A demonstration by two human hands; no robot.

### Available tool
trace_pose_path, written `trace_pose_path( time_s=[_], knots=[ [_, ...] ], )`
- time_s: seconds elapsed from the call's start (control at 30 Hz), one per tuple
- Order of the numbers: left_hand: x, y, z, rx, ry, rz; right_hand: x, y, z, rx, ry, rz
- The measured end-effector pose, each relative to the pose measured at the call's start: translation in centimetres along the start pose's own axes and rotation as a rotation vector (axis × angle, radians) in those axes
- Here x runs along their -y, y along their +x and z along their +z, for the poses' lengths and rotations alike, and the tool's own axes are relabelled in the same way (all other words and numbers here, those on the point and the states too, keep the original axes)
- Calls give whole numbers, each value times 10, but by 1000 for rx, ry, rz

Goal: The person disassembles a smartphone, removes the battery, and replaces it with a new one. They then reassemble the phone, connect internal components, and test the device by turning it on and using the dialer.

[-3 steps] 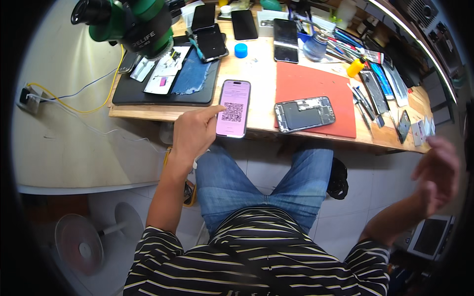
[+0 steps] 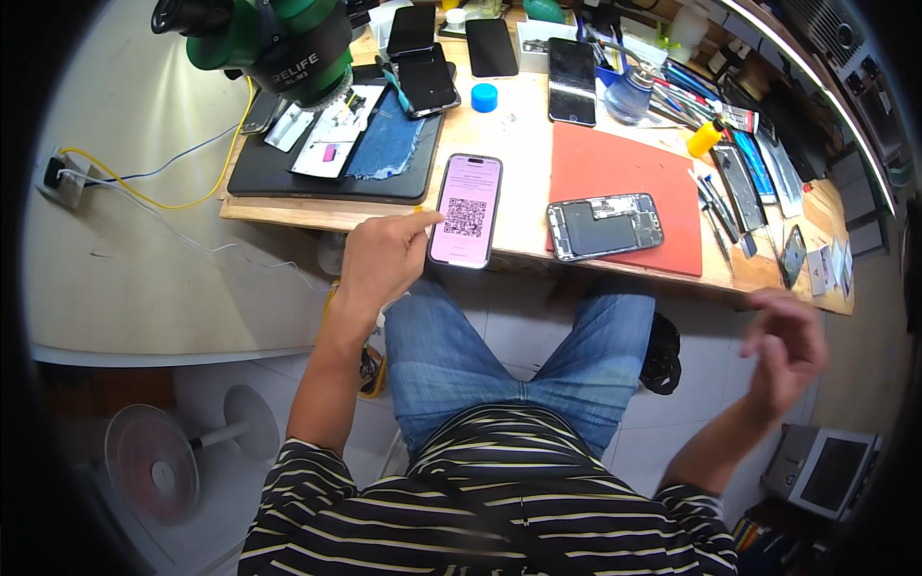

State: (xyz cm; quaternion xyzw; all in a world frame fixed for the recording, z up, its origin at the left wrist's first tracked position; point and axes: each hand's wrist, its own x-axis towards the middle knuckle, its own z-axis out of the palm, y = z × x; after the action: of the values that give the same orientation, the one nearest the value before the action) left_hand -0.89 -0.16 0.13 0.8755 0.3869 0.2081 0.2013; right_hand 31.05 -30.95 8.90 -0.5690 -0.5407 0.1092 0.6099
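A phone (image 2: 466,206) with a lit pinkish screen showing a square code lies at the bench's front edge, its lower end reaching past the edge. My left hand (image 2: 386,257) is at its left side, index finger stretched to the screen's edge and the other fingers curled, partly hidden. I cannot tell whether the fingertip presses the glass. My right hand (image 2: 789,348), slightly blurred, hangs in the air below the bench's right end, fingers loosely bent, thumb apart, with nothing visible in it. An opened phone (image 2: 607,227) with bare inner parts rests on a red mat (image 2: 624,163).
A green and black microscope (image 2: 283,58) stands at the back left beside a dark pad (image 2: 259,182) with phone parts and denim cloth. Several phones and a blue cap (image 2: 484,97) lie at the back. Tools, a yellow bottle (image 2: 706,137) and tweezers crowd the right. A fan (image 2: 154,461) stands lower left.
My right hand has swung inward to the left and a little down. The view has shifted slightly. My left index finger stays beside the lit phone, its tip a touch lower.
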Motion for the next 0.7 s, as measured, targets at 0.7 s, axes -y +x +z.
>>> trace_pose_path(
  time_s=[0.7],
  knots=[
    [11,-28,2,190,-268,165,-31,-48,51,-167,148,330]
  ],
)
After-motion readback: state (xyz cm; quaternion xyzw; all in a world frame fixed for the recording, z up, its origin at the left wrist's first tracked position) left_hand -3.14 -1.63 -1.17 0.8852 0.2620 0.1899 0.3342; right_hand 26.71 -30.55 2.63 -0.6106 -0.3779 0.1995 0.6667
